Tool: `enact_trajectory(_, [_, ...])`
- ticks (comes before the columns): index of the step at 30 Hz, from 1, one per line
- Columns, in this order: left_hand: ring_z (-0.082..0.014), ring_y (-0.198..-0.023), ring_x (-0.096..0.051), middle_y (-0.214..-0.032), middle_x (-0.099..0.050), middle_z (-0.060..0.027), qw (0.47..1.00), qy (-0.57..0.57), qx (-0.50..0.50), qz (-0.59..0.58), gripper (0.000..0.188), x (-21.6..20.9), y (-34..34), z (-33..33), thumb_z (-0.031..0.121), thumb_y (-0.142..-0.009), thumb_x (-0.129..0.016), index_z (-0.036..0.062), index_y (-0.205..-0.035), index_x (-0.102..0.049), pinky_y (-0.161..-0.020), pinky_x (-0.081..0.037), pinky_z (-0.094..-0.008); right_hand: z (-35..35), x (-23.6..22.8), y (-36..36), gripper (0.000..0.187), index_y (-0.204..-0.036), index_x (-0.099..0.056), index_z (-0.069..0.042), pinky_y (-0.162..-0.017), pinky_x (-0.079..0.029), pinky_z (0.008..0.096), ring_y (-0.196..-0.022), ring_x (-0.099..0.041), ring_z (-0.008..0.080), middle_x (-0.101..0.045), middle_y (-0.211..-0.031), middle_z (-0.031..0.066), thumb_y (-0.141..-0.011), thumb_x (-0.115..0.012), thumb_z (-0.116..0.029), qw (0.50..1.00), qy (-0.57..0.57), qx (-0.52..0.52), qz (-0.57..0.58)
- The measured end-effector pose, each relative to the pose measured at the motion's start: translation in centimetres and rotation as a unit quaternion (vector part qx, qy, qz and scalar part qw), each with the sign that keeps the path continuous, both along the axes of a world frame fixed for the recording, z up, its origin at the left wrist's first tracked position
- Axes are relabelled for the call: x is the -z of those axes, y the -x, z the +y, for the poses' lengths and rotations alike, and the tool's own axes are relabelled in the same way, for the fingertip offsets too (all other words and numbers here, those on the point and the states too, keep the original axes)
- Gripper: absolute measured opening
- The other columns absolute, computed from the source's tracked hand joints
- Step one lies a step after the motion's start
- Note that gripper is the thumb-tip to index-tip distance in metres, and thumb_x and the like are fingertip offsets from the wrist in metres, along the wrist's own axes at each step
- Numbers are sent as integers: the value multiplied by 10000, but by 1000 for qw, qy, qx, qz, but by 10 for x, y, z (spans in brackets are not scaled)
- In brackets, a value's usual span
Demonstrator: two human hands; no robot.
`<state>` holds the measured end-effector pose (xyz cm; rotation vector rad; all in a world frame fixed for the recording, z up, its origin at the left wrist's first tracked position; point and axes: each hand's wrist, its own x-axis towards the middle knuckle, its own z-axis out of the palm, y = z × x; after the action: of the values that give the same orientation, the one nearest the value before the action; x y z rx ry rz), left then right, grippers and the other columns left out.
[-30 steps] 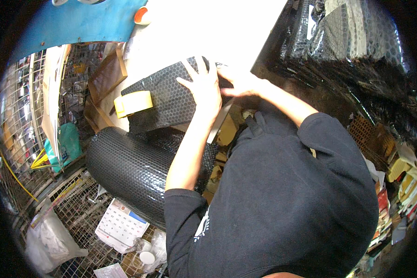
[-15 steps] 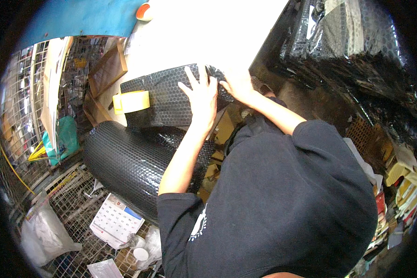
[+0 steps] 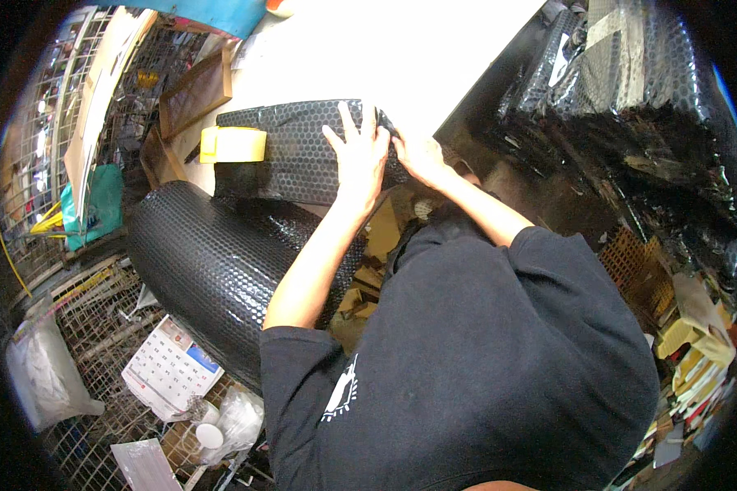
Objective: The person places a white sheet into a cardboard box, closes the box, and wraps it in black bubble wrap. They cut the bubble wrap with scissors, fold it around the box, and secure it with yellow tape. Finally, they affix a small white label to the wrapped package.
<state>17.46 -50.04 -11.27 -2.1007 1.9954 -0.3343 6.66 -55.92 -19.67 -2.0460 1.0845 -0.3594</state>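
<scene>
A flat piece of black bubble wrap (image 3: 291, 151) lies on the near edge of the white tabletop; whether it covers something cannot be made out. My left hand (image 3: 360, 159) rests on its right part, fingers spread and pressing down. Close beside it, my right hand (image 3: 422, 158) grips the right edge of the bubble wrap, its thumb near my left fingers and its other fingers partly hidden. A wide yellow tape roll (image 3: 237, 145) sits on the left end of the wrap. Below, a big roll of black bubble wrap (image 3: 213, 254) hangs in front of the table.
Bundles wrapped in black plastic (image 3: 622, 106) are stacked at the right. Wire mesh (image 3: 82, 344) on the left holds a calendar (image 3: 172, 368) and a clear plastic bag (image 3: 53, 368). A wooden frame (image 3: 196, 94) leans by the table's left side. Papers (image 3: 696, 352) pile up at lower right.
The whole view has shifted slightly. My left hand stays flat on the bubble wrap, while my right hand has drawn in a little at its right edge.
</scene>
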Motion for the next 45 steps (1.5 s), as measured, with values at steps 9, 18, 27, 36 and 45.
enact_trajectory(9, [-486,-1361,-280,-1491,-332,-133,1000,25,-7,15,276,3,0,3,200,-839,-606,84,-1088,-636,-966,-302,-749,23,25,-10,417,-1304,-425,37,-953,-441,472,-1128,-542,441,-555,-1185,319,-941,-475,-162,978,-70,29,-193])
enact_trajectory(18, [-442,-1430,-157,-1570,-149,-193,983,38,-49,173,772,-19,2,38,227,-785,-673,217,-1474,-324,-1033,-189,-731,30,12,-22,506,-1379,-323,59,-843,-456,418,-946,-556,312,-568,-1025,194,-964,-433,-209,975,-172,-32,-137])
enact_trajectory(27, [-420,-1417,-207,-1535,-171,-271,880,133,-448,89,1198,9,24,68,437,-631,-833,7,-1502,-134,-1081,-240,-640,4,-16,-31,398,-1076,-593,-34,-916,-384,469,-1102,-500,243,-580,-1002,88,-786,-660,-298,901,-409,-138,-50])
enact_trajectory(36, [-458,-1375,-258,-1539,-228,-193,854,186,-481,61,900,18,12,79,327,-691,-791,191,-1457,-337,-1052,-309,-621,-21,-65,-35,373,-1040,-598,-8,-828,-473,375,-947,-613,181,-677,-1009,116,-840,-632,-321,876,-420,-239,-5])
enact_trajectory(45, [-471,-1303,-365,-1498,-325,-157,861,175,-477,11,681,25,8,82,166,-821,-634,108,-1440,-354,-892,-494,-524,-11,-144,-213,518,-1054,-638,-13,-755,-475,309,-882,-604,150,-663,-935,113,-907,-594,-508,890,-97,-276,-349])
